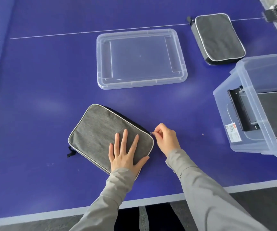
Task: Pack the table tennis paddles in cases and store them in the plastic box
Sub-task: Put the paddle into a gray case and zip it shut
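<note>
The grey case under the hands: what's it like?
The grey case is a flat rounded rectangle of woven-looking fabric with pale piping, a dark side and a black corner loop. It lies askew on the blue table. The left hand presses flat on it; the right hand pinches its zipper pull.

We press our left hand (126, 152) flat on a grey case (101, 132) that lies on the blue table (42, 80). Our fingers are straight and spread out. Our right hand (165, 139) pinches the little zipper pull (151, 133) at the case's right corner. Farther back lies a clear lid (141, 59). To the right of the lid lies a second case (217, 39), zipped shut. At the right edge stands the plastic box (251, 130), and another case (276, 105) lies inside it.
</note>
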Tool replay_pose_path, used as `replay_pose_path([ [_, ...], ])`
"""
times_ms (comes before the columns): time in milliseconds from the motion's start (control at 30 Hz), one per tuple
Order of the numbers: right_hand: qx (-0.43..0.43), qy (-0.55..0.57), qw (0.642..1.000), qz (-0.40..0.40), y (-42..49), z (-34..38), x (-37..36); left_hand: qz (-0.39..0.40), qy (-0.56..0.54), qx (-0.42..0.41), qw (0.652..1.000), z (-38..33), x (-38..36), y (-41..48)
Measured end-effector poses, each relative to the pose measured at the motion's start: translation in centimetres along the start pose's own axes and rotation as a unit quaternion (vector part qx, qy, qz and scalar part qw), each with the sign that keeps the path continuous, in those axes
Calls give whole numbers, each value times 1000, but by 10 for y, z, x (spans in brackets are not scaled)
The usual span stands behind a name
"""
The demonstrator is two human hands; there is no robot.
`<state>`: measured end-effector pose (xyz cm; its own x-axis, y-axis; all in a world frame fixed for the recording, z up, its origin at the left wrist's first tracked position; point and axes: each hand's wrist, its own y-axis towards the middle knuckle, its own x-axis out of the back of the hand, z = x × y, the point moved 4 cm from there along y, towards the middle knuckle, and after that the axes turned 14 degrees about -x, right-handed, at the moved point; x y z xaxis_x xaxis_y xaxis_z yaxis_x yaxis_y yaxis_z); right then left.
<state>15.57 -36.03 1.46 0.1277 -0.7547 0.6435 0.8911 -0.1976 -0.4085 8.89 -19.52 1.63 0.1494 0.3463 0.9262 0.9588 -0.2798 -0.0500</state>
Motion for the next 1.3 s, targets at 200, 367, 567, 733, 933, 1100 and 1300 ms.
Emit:
replay_pose_path([
  [200,-30,25,995,88,22,21,-6,-274,-179,356,875,46,33,-47],
  [367,-33,6,996,84,22,19,-6,-296,-450,556,633,76,34,-58],
  [567,-43,-9,996,72,22,20,-7,-227,-525,592,567,89,47,-40],
  [733,-51,-28,995,84,22,20,-8,-222,-551,541,595,91,51,-37],
  [933,-73,0,994,83,16,19,-3,-258,-569,477,618,94,58,-30],
  [1100,-150,96,981,81,10,16,9,-285,-573,419,644,103,75,-28],
  [1300,-149,196,966,75,8,60,19,-262,-599,291,698,96,110,-11],
])
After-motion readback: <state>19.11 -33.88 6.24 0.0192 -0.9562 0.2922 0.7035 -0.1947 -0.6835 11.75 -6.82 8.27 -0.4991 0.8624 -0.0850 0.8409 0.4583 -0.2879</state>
